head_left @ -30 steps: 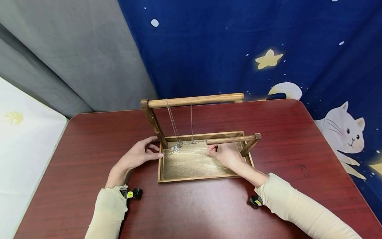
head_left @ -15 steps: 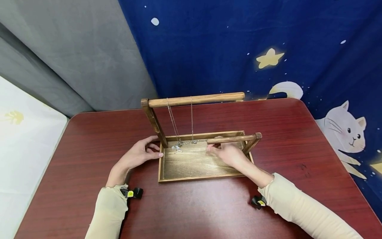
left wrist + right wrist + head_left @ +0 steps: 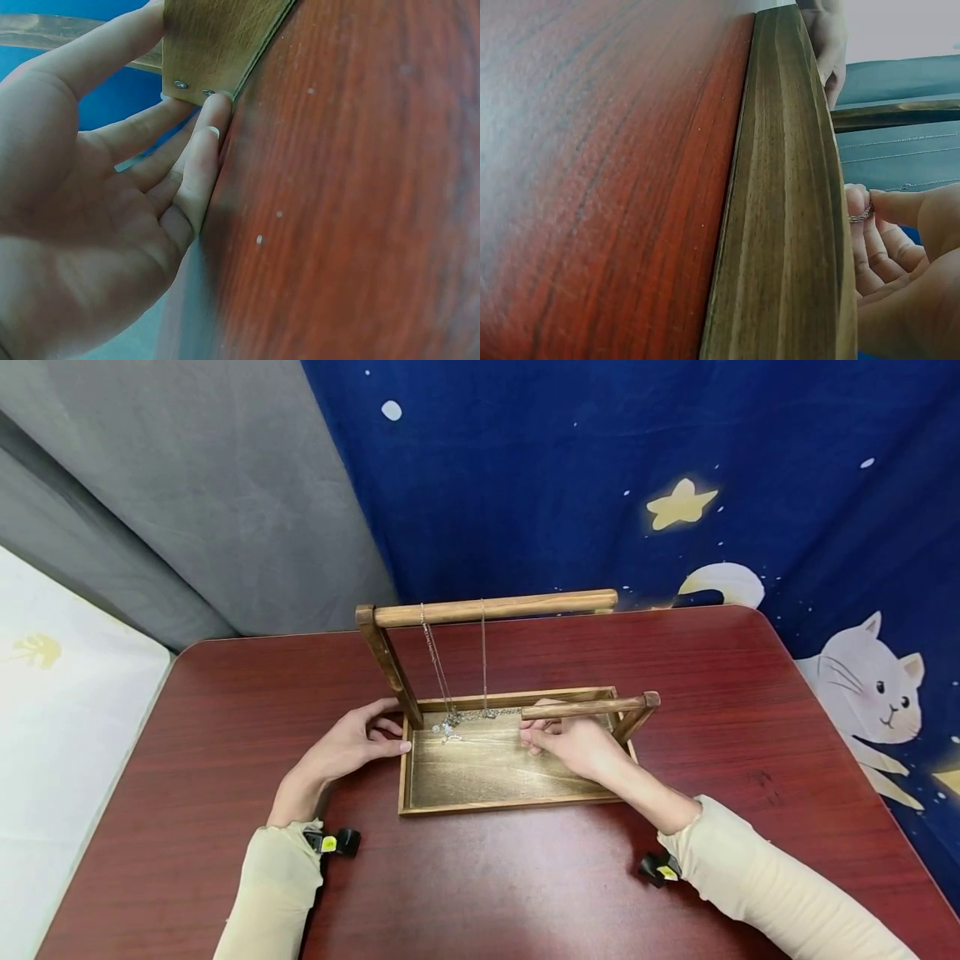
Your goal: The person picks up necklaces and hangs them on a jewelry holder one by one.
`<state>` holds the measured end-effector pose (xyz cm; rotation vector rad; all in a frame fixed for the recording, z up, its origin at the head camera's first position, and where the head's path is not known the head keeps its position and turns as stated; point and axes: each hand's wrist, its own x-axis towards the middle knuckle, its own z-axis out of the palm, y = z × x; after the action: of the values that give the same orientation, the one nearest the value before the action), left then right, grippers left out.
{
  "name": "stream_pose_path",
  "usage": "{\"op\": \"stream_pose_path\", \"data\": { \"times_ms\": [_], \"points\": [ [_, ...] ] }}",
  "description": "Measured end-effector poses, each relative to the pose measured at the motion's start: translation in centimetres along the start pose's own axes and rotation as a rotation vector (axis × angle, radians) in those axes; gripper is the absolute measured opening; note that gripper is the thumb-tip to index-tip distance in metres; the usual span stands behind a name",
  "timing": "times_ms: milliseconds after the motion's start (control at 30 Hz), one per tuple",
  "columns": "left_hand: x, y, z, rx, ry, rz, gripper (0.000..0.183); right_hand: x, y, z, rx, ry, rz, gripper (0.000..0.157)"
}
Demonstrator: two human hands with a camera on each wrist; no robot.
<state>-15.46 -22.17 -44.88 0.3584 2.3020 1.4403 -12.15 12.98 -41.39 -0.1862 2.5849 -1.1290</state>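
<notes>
A wooden jewelry stand (image 3: pixel 480 777) has a shallow tray base, a tall bar (image 3: pixel 525 603) at the back and a lower bar (image 3: pixel 577 707) at the right. My left hand (image 3: pixel 356 739) holds the tray's left end, thumb on the rim and index finger by the tall post. My right hand (image 3: pixel 577 747) is over the tray, partly behind the lower bar. Between its thumb and index finger it pinches a silver chain (image 3: pixel 861 217). Thin necklaces (image 3: pixel 433 652) hang from the tall bar, and their pendants (image 3: pixel 447 731) lie near the tray floor.
The stand sits on a reddish-brown table (image 3: pixel 480 893). Behind the table hang a grey curtain (image 3: pixel 225 485) and a blue curtain (image 3: pixel 525 485) with stars and a cat. White cloth (image 3: pixel 67 735) lies at the left. Each wrist wears a small black camera (image 3: pixel 345 842).
The right wrist and forearm have shifted slightly right while the fingertips stay by the lower bar's end. The left hand keeps its hold on the tray's end.
</notes>
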Motion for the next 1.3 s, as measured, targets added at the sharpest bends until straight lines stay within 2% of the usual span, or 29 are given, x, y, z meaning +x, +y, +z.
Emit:
{"op": "stream_pose_path", "data": {
  "times_ms": [200,333,500,733,933,1133,1300],
  "points": [
    [0.1,-0.1,0.0,-0.006,0.001,-0.008,0.071,-0.1,-0.1,-0.3,0.068,0.020,-0.121,0.013],
    [0.0,0.0,0.0,-0.007,-0.005,-0.003,0.071,-0.5,-0.2,-0.6,0.087,0.014,-0.150,0.015],
    [0.0,0.0,0.0,0.001,-0.007,-0.001,0.072,-1.0,-0.5,-0.7,0.193,-0.055,-0.115,0.014],
    [-0.1,0.0,-0.1,-0.007,-0.006,-0.003,0.073,-1.4,-0.9,-0.8,0.264,-0.103,-0.085,0.013],
    [-0.1,0.0,0.0,-0.010,-0.003,0.000,0.073,-1.9,-1.3,-0.8,0.416,-0.157,-0.077,0.016],
    [0.0,0.0,-0.1,0.000,-0.005,0.001,0.073,-2.4,-1.4,-0.7,0.434,-0.175,-0.080,0.017],
    [0.0,0.0,-0.1,0.007,-0.002,-0.009,0.073,-2.6,-1.6,-0.7,0.449,-0.178,-0.114,0.016]
  ]
}}
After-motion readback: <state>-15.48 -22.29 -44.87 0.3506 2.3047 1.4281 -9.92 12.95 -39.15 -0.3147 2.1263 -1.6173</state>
